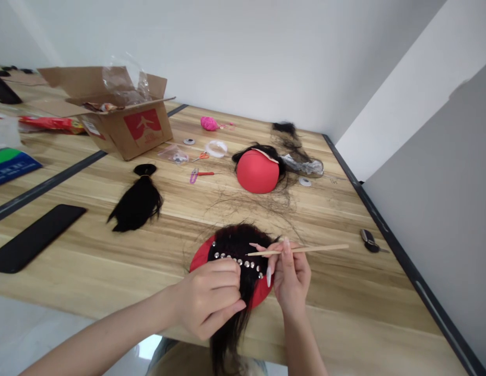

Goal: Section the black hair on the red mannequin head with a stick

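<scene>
A red dome-shaped wig block (199, 256) sits at the near edge of the wooden table (109, 261), covered with dark hair (237, 243) pinned by a row of silver pins (238, 261). My left hand (207, 297) is closed on a lock of that hair, pressing it against the block. My right hand (292, 277) pinches a thin wooden-handled needle tool (305, 250), its tip pointing left at the hair near the pins. More hair hangs off the table edge toward my lap.
A second red block (257, 171) with hair stands mid-table. A black hair bundle (138, 202), small scissors (201, 174), a tape ring (216, 148), a pink object (209, 123), a cardboard box (121, 112), a black phone (35, 237) and a key fob (369, 241) lie around.
</scene>
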`<state>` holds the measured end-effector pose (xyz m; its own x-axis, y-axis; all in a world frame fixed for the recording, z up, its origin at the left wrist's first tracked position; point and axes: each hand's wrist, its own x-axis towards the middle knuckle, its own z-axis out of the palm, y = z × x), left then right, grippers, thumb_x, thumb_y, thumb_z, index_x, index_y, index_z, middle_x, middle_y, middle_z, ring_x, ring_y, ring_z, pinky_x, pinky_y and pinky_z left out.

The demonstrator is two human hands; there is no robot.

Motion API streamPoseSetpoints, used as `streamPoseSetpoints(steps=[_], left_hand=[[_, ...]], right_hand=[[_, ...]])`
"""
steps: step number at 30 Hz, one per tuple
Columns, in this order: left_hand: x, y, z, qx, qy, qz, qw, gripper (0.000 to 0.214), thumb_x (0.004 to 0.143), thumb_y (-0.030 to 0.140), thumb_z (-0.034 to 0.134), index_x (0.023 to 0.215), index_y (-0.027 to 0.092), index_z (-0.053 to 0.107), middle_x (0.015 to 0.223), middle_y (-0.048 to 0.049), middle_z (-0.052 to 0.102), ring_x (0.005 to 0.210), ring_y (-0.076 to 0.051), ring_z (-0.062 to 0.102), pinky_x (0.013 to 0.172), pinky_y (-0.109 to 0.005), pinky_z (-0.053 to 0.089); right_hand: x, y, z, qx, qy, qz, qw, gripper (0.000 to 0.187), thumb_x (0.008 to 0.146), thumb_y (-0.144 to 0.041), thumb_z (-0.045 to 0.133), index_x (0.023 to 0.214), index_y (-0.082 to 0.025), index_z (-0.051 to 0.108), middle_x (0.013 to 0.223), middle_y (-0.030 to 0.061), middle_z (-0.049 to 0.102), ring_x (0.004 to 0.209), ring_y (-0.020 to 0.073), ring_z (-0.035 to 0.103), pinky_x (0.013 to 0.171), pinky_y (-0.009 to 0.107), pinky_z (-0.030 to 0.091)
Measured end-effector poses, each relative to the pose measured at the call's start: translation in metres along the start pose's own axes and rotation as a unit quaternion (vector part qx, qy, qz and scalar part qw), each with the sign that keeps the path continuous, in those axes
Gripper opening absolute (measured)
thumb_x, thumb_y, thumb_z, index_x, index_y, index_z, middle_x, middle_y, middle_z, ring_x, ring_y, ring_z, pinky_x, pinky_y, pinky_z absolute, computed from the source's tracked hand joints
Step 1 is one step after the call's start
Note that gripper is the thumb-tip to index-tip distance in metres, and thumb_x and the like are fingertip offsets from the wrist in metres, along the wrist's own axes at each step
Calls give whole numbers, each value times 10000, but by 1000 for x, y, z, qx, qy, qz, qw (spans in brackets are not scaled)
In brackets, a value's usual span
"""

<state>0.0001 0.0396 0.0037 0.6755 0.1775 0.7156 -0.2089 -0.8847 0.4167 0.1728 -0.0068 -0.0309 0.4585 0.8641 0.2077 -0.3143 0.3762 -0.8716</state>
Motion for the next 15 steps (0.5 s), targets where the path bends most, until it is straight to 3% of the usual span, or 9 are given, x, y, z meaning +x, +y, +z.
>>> streamPoseSetpoints(steps=[15], left_hand=[[-6,0,6,-7,24,7,1000,217,862,16,473,711,170,447,585,-17,489,596,-144,437,712,-354,551]], right_hand=[[-1,2,-6,-2,-42,-3,999,210,998,-304,541,864,-209,672,738,-34,726,411,47,544,820,352,606]])
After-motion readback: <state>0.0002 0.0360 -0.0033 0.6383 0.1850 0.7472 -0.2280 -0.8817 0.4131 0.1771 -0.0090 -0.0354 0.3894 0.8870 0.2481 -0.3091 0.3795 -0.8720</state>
